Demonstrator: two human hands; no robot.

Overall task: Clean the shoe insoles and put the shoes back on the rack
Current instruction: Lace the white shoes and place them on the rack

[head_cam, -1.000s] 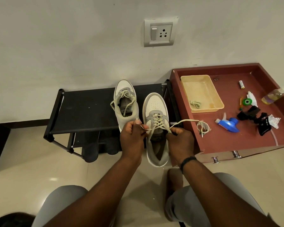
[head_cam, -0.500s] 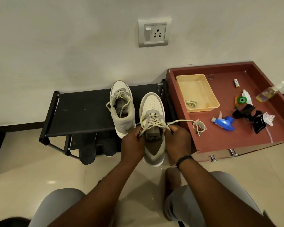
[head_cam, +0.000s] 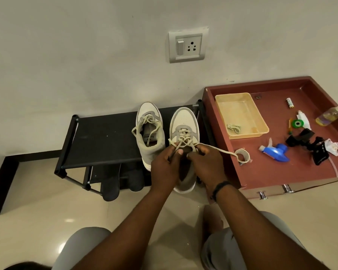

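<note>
Pinching the beige lace (head_cam: 213, 148) of the right-hand sneaker (head_cam: 184, 131), both hands work over the shoe's tongue: the left hand (head_cam: 165, 165) has thumb and forefinger closed on a strand at the crossed lacing, and the right hand (head_cam: 207, 164) is curled round the other strand, whose free end runs off to the right and lies on the edge of the red tray (head_cam: 271, 172). That sneaker sits at the right end of the black shoe rack (head_cam: 105, 141) with its heel hanging past the front edge — toe pointing at the wall. The second sneaker (head_cam: 149, 131) stands just beside it on the same top shelf, laces loose and untied. Two dark insoles (head_cam: 111, 184) poke out from the lower shelf (their far ends are hidden under the top one).

On the red tray lie a yellow plastic basin (head_cam: 242, 115) with a small crumpled cloth (head_cam: 233, 128) in it, a roll of tape (head_cam: 242, 155) touching the lace end, a blue spray head (head_cam: 277, 152), a green tape roll (head_cam: 298, 123), a black bundle of gear (head_cam: 310, 147), a small battery (head_cam: 289, 102) and a bottle of yellowish liquid (head_cam: 332, 115) at the far right edge. A wall socket (head_cam: 187, 45) is mounted above — the right wrist carries a black band (head_cam: 220, 187).
</note>
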